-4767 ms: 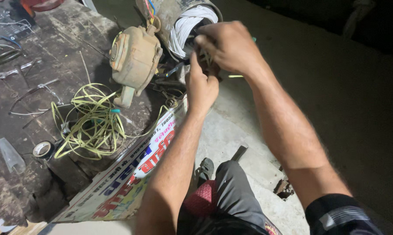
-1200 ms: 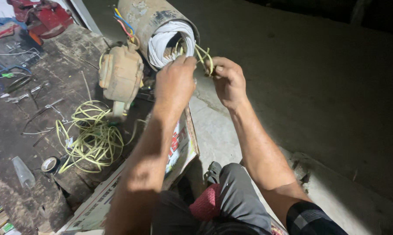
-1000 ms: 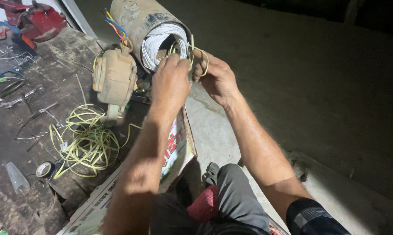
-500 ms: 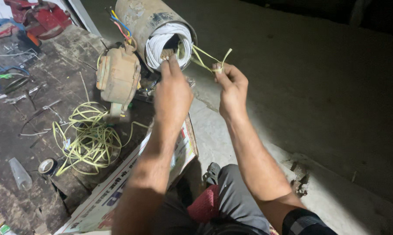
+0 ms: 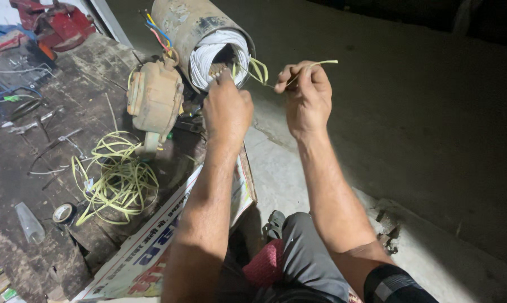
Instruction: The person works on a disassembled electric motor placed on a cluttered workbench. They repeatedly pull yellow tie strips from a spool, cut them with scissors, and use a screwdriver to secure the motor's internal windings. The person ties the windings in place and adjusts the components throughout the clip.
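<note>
A rusty metal cylinder lies on its side, its open end packed with white wire windings. My left hand presses its fingers against those windings at the opening. My right hand pinches a thin yellow-green cord that runs from the windings out to the right, pulled taut. Several loops of the same cord hang at the cylinder's mouth between the two hands.
A beige motor end cover sits left of the cylinder. A tangle of yellow cord lies on the dark wooden board, with a tape roll, loose wires and tools. A printed paper sheet lies under my left forearm. Concrete floor spreads right.
My right hand has drawn the yellow cord farther out to the right, away from the windings. My left hand stays pressed at the cylinder's mouth.
</note>
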